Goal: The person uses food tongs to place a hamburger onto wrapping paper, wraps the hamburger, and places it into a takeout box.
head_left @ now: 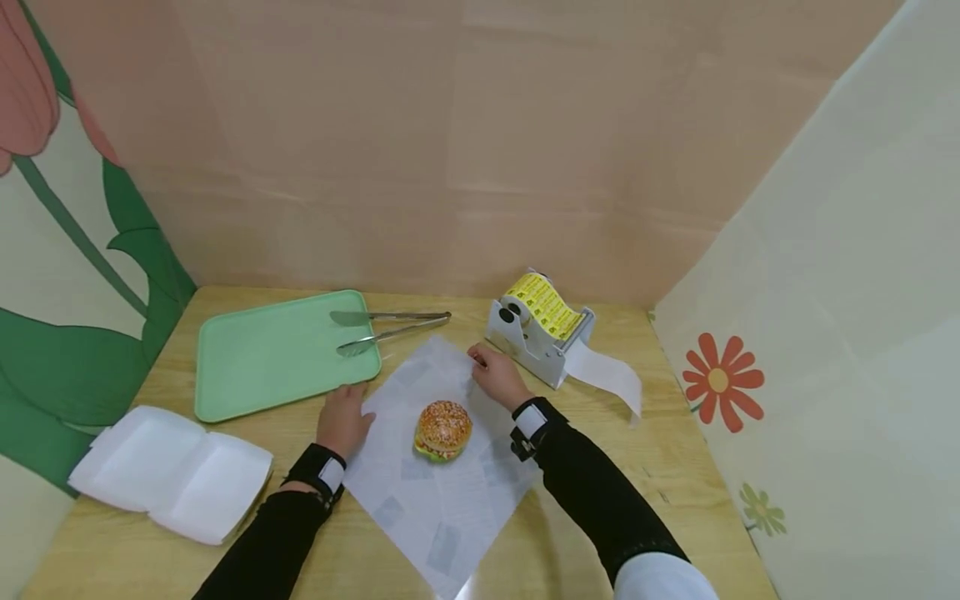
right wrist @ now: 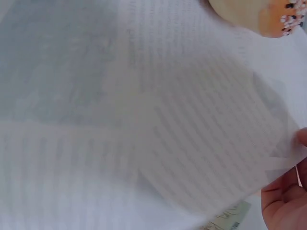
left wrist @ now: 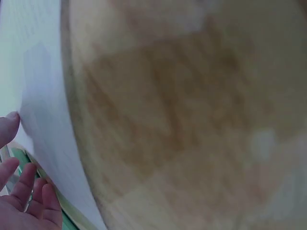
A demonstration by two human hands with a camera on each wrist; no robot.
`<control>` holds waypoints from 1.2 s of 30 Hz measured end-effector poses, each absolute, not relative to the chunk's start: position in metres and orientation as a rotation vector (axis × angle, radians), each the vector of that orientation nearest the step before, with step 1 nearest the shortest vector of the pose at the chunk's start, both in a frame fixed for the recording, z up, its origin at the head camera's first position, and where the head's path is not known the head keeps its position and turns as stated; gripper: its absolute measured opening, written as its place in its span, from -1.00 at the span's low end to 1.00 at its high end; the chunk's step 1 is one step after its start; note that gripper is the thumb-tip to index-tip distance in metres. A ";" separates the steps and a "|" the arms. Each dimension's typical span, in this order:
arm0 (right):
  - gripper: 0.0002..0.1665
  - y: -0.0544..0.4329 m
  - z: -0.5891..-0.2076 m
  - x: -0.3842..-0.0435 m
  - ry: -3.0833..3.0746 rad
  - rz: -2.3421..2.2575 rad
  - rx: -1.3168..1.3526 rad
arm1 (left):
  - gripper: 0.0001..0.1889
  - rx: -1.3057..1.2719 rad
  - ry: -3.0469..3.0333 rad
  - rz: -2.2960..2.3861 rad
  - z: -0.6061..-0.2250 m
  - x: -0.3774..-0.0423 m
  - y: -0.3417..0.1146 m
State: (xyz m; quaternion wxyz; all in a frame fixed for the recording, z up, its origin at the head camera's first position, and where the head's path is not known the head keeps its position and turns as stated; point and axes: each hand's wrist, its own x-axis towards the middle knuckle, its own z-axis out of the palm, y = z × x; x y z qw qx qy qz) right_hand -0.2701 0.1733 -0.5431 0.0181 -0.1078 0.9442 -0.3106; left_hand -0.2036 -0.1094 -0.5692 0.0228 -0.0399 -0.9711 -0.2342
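A sesame-topped burger (head_left: 442,431) sits on a printed sheet of wrapping paper (head_left: 408,508), laid cornerwise on the table. My right hand (head_left: 501,377) pinches the paper's upper right edge. In the right wrist view the thumb of the right hand (right wrist: 287,201) lies on top of the sheet, its fingers below, and that edge is lifted and folded over. At the opposite edge is my left hand (head_left: 345,422), its fingers reaching toward the green tray. In the left wrist view the left hand (left wrist: 29,201) has its thumb over the paper and its other fingers loosely bent, apart from it.
A green tray (head_left: 262,358) stands at the back left with metal tongs (head_left: 405,325) across its right end. Nearer on the left lies an opened white takeaway box (head_left: 176,475). A label dispenser (head_left: 536,337) with a yellow roll stands behind my right hand, its white strip (head_left: 603,377) trailing right.
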 end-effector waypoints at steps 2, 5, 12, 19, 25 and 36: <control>-0.69 0.174 -0.539 -0.265 2.931 -0.935 -0.409 | -0.44 -0.132 -2.999 -0.716 -0.571 -0.203 -0.109; -0.71 0.172 -0.534 -0.259 2.933 -0.866 -0.546 | -0.45 -0.130 -3.003 -0.721 -0.573 -0.201 -0.109; -0.81 0.173 -0.524 -0.243 3.002 -0.753 -0.829 | -0.55 -0.140 -2.962 -0.747 -0.576 -0.202 -0.108; -0.81 0.183 -0.523 -0.226 3.038 -0.532 -1.159 | -0.65 -0.156 -2.935 -0.750 -0.574 -0.200 -0.108; -0.76 0.191 -0.526 -0.214 3.023 -0.522 -1.310 | -0.72 -0.178 -2.891 -0.746 -0.574 -0.197 -0.108; -0.49 0.200 -0.546 -0.184 3.059 -0.250 -1.716 | -0.73 -0.169 -2.865 -0.759 -0.571 -0.196 -0.108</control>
